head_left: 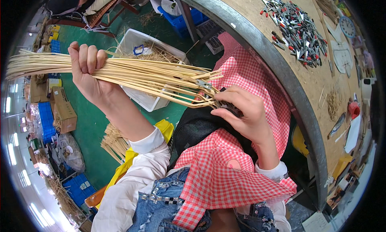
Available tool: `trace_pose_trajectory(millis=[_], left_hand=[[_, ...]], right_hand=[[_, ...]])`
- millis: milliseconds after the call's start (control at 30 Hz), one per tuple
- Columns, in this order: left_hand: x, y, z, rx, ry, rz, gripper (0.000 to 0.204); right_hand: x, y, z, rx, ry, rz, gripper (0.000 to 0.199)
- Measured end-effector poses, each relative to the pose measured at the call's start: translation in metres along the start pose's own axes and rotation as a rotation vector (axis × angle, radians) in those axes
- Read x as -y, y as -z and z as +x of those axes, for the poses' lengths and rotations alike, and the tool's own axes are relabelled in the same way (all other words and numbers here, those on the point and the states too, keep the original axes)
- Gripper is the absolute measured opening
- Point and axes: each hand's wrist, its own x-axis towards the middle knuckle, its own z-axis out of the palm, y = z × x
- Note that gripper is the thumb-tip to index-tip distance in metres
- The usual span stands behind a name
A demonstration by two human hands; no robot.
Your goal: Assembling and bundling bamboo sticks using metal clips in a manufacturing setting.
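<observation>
Many pale strands [148,75] extend toward ten o'clock, the left hand [89,69] clenched around them, the right hand [245,113] pinching at their gathered end, at three. A metal table edge [292,85] curves from one to four; green floor [90,127] stretches at nine.

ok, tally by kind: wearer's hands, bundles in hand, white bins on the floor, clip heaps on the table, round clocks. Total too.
Hands: 2 (left hand, right hand)
Held bundle of pale strips: 1
White bin: 1
Clip heap: 1
Round clock: 1
Total: 6
</observation>
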Motion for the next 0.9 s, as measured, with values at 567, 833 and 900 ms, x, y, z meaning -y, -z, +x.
trace_pose_trajectory(millis=[567, 833, 900], left_hand=[[0.009, 0.017, 0.006, -0.07, 0.005, 0.054, 0.017], [0.013, 0.01, 0.006, -0.108, -0.028, 0.137, 0.015], [0.011, 0.009, 0.004, -0.153, -0.041, 0.13, 0.015]], right_hand=[[-0.005, 0.01, 0.007, -0.651, -0.349, 0.153, 0.013], [-0.066, 0.144, 0.058, -0.853, -0.149, -0.406, 0.029], [-0.077, 0.158, 0.068, -0.692, 0.086, -1.446, 0.033]])
